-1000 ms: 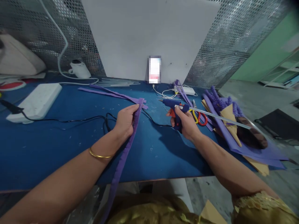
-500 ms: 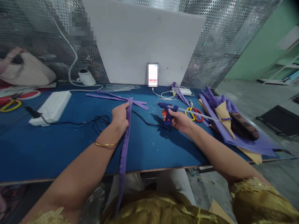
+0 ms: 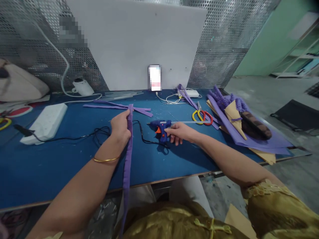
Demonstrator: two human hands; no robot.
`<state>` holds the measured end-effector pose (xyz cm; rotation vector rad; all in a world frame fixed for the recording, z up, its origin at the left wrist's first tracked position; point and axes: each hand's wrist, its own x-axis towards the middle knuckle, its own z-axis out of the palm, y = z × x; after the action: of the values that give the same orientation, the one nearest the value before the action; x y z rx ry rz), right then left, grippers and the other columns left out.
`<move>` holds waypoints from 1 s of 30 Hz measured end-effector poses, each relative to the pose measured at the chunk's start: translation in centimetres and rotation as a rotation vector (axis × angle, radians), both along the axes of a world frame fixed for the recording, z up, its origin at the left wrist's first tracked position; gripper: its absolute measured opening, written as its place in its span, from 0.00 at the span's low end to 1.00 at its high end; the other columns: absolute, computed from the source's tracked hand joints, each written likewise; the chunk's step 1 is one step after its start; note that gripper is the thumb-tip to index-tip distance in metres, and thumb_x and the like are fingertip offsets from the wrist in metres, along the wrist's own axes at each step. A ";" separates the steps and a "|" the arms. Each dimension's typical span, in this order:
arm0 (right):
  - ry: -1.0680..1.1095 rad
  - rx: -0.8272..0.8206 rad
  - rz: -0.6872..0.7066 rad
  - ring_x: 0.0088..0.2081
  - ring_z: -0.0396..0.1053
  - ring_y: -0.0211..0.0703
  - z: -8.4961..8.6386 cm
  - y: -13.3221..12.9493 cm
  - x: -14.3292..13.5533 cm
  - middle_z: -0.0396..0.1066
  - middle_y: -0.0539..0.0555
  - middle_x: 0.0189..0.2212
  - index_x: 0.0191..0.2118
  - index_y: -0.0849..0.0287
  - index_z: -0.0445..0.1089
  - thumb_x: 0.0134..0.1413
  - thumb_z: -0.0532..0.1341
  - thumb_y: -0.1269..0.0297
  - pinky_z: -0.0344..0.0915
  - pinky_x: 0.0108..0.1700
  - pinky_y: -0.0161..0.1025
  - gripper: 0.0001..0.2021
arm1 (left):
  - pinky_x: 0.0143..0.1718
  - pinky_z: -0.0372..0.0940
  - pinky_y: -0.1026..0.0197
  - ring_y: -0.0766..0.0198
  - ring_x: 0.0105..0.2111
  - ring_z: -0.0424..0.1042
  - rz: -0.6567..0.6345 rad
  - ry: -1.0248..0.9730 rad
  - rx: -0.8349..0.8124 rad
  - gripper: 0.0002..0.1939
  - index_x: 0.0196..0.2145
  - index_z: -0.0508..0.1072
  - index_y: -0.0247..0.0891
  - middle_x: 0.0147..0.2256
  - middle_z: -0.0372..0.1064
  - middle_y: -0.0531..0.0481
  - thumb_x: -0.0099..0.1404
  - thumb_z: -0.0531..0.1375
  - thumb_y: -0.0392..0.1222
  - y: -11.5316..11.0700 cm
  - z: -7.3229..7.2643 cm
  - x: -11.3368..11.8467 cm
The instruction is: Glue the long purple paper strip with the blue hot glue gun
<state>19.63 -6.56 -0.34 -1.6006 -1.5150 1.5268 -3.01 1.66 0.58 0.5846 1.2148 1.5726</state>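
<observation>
Head cam: L hand (image 3: 121, 126) grips purple strip (image 3: 128, 156), R hand (image 3: 183, 132) at glue gun (image 3: 161, 126).
Gun btwn hands, R hand touching it; held or released, can't tell.

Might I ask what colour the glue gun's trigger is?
The trigger is orange, shown in the head view.

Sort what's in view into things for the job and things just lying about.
Apparently for the job:
purple strip, in the left hand
glue gun, at the right hand
glue stick, in the gun
power strip

Apparently just lying about:
mug
bag
</observation>
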 end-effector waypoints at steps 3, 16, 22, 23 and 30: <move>-0.039 -0.014 0.437 0.13 0.62 0.30 2.2 -0.9 1.3 0.67 0.46 0.15 0.32 0.63 0.73 0.57 0.62 0.50 0.57 0.15 0.27 0.18 | 0.28 0.69 0.65 0.68 0.25 0.71 0.018 -0.054 -0.001 0.03 0.25 0.76 0.34 0.26 0.75 0.51 0.54 0.64 0.30 -0.4 0.2 0.3; -1.009 0.512 -0.107 0.40 0.72 0.44 0.4 4.0 5.3 0.77 0.56 0.38 0.38 0.57 0.76 0.56 0.60 0.52 0.61 0.36 0.35 0.15 | 0.18 0.57 0.67 0.71 0.17 0.61 -0.290 -0.013 -0.091 0.03 0.25 0.77 0.32 0.18 0.67 0.54 0.54 0.65 0.35 -3.6 1.3 2.2; -1.125 0.471 -0.034 0.42 0.73 0.48 -0.3 3.7 4.5 0.78 0.58 0.41 0.41 0.57 0.77 0.55 0.58 0.62 0.62 0.37 0.36 0.12 | 0.19 0.59 0.67 0.70 0.19 0.63 -0.410 -0.032 -0.067 0.04 0.24 0.78 0.34 0.19 0.70 0.54 0.48 0.68 0.35 -5.0 0.9 3.2; -1.139 0.468 -0.019 0.42 0.73 0.48 -0.3 3.7 4.4 0.78 0.58 0.40 0.40 0.57 0.77 0.55 0.57 0.63 0.62 0.37 0.36 0.12 | 0.21 0.60 0.67 0.69 0.20 0.64 -0.421 -0.050 -0.046 0.05 0.23 0.77 0.34 0.20 0.71 0.53 0.46 0.69 0.35 -5.2 0.8 3.2; -1.242 0.459 0.023 0.45 0.74 0.53 -0.1 3.3 4.3 0.77 0.65 0.43 0.43 0.63 0.77 0.55 0.55 0.68 0.65 0.43 0.40 0.16 | 0.27 0.65 0.66 0.68 0.24 0.69 -0.478 -0.034 0.038 0.14 0.27 0.80 0.34 0.24 0.75 0.52 0.39 0.73 0.40 -5.6 0.5 3.3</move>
<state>23.93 -3.23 -0.40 -2.3015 -2.1939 -0.0411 0.32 -3.91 1.06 0.8027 0.9342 1.1957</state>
